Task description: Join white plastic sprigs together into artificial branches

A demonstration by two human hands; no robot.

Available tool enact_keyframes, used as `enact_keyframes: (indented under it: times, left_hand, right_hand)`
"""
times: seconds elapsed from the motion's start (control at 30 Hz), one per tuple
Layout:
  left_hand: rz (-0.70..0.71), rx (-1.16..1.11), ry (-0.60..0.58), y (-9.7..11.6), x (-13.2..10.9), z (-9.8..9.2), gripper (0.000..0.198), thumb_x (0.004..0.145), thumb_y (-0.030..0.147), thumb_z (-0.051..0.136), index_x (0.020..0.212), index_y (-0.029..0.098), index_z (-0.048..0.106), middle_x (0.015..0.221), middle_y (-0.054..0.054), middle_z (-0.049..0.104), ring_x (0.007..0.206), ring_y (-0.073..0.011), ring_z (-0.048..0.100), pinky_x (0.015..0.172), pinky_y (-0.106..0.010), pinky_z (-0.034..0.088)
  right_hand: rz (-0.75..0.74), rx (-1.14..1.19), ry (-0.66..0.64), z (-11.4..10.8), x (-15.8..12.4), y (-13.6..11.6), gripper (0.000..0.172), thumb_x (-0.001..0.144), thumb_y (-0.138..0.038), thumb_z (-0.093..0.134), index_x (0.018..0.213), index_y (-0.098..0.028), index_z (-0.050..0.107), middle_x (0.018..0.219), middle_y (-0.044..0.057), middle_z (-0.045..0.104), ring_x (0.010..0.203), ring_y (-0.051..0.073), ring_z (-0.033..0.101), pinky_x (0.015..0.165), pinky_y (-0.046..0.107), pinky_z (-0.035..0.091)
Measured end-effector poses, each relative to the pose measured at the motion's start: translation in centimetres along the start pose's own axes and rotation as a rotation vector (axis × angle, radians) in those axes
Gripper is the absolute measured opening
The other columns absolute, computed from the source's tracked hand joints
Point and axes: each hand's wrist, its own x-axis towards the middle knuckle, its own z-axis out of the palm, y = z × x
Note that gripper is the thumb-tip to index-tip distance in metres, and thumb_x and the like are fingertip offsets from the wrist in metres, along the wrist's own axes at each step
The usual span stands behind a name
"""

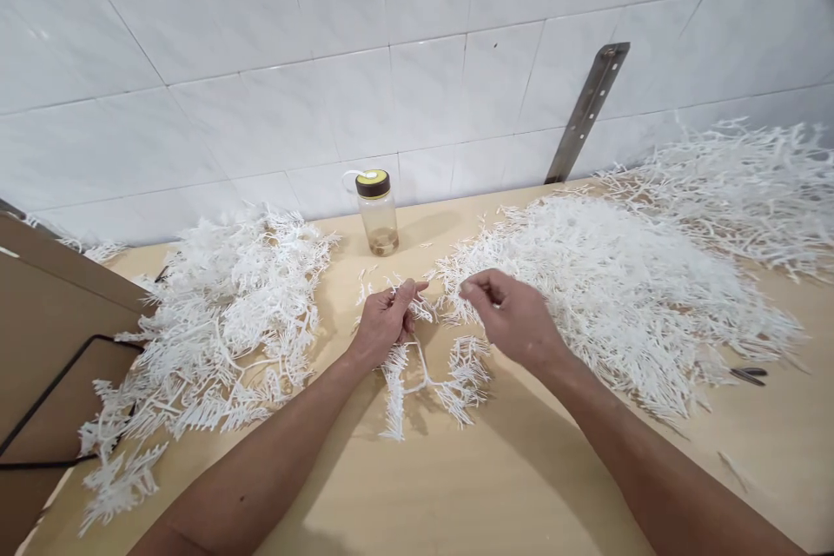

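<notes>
My left hand (383, 323) is closed on a white artificial branch (425, 380), thumb against the fingers. Below the hand, the branch's bare stem forks and its feathery sprigs hang over the tabletop. To its right, my right hand (516, 321) is closed in a pinch, palm down. Whatever lies between its fingertips is too small to make out. A large heap of loose white sprigs (605, 295) reaches close beside the right hand. Small white pieces (370, 276) are scattered on the table just beyond the left hand.
Fuller white branches (241, 321) are piled at the left by a cardboard box (97, 304). A clear bottle (378, 215) with a dark lid stands near the tiled wall. At the right lie more white stems (736, 191) and a small dark tool (749, 375). A metal strip (588, 113) leans on the wall.
</notes>
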Motion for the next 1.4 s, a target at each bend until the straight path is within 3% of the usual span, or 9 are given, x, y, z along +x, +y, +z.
enact_keyframes:
  times: [0.07,0.17,0.4,0.5,0.6,0.73,1.03,1.2,1.4]
  left_hand:
    - [0.016,0.021,0.002,0.1,-0.1,0.0,0.064,0.087,0.066,0.051,0.118,0.014,0.072,0.047,0.003,0.051,0.035,-0.0066,0.041,0.038,-0.020,0.033]
    - [0.026,0.035,0.010,0.3,-0.2,0.2,0.065,0.087,0.067,0.051,0.119,0.013,0.072,0.047,0.004,0.051,0.035,-0.0076,0.043,0.037,-0.021,0.033]
    - [0.003,0.014,-0.029,0.0,0.1,0.3,0.063,0.087,0.066,0.052,0.115,0.013,0.071,0.048,0.003,0.053,0.033,-0.0071,0.043,0.036,-0.019,0.029]
    - [-0.021,0.026,-0.039,0.0,0.1,0.2,0.059,0.085,0.066,0.054,0.094,0.011,0.074,0.046,0.002,0.054,0.032,-0.0070,0.041,0.035,-0.020,0.028]
    - [-0.025,0.065,-0.051,0.3,0.0,0.1,0.055,0.083,0.064,0.058,0.066,0.013,0.066,0.044,0.001,0.054,0.032,-0.0070,0.041,0.035,-0.021,0.028]
    - [-0.001,0.075,-0.076,0.8,-0.1,0.0,0.055,0.082,0.062,0.062,0.053,0.016,0.055,0.040,0.002,0.051,0.031,-0.0064,0.038,0.035,-0.021,0.025]
    - [-0.044,0.017,-0.186,1.1,0.0,-0.4,0.051,0.080,0.057,0.067,0.052,0.015,0.054,0.042,0.003,0.047,0.034,-0.0050,0.035,0.037,-0.022,0.022]
    - [-0.106,-0.016,-0.257,1.2,0.0,-0.5,0.043,0.073,0.055,0.075,0.066,0.016,0.058,0.045,0.005,0.048,0.035,-0.0045,0.030,0.036,-0.022,0.016]
    - [-0.135,-0.096,-0.196,1.4,0.1,-0.4,0.045,0.067,0.054,0.080,0.066,0.015,0.057,0.047,0.006,0.043,0.038,-0.0031,0.026,0.038,-0.022,0.011]
  right_hand:
    - [-0.015,0.053,-0.147,1.2,-0.7,-0.8,0.028,0.092,-0.043,0.051,0.090,-0.020,0.068,0.076,0.003,0.069,0.063,0.017,0.059,0.059,0.029,0.044]
    - [0.003,0.066,-0.253,2.6,-1.3,-1.2,0.025,0.090,-0.042,0.054,0.092,-0.021,0.068,0.077,0.002,0.070,0.064,0.016,0.060,0.060,0.029,0.045]
    - [0.072,0.121,-0.169,3.6,-1.1,-0.3,0.015,0.084,-0.033,0.058,0.088,-0.021,0.068,0.075,0.000,0.069,0.065,0.016,0.060,0.060,0.028,0.045]
    - [0.164,0.228,-0.185,3.2,-0.8,-0.2,0.017,0.083,-0.035,0.060,0.088,-0.020,0.067,0.072,0.000,0.066,0.056,0.013,0.057,0.051,0.026,0.044]
    - [0.266,0.413,-0.239,2.8,-0.6,-0.4,0.021,0.081,-0.038,0.063,0.088,-0.019,0.065,0.074,-0.001,0.063,0.043,0.009,0.049,0.041,0.025,0.041]
    - [0.338,0.634,-0.280,2.3,-0.3,-0.5,0.018,0.077,-0.033,0.067,0.084,-0.017,0.064,0.071,-0.003,0.057,0.040,0.006,0.045,0.038,0.024,0.041]
    - [0.276,0.713,-0.318,2.2,-0.2,-0.1,0.018,0.081,-0.033,0.067,0.088,-0.017,0.063,0.060,-0.005,0.053,0.042,0.008,0.047,0.039,0.023,0.045]
    - [0.233,0.729,-0.335,2.2,-0.2,-0.2,0.025,0.081,-0.040,0.069,0.089,-0.016,0.066,0.063,-0.005,0.052,0.045,0.007,0.045,0.039,0.022,0.044]
    - [0.242,0.777,-0.317,2.2,-0.1,-0.3,0.030,0.076,-0.041,0.075,0.091,-0.016,0.069,0.071,-0.003,0.057,0.049,0.006,0.046,0.041,0.022,0.044]
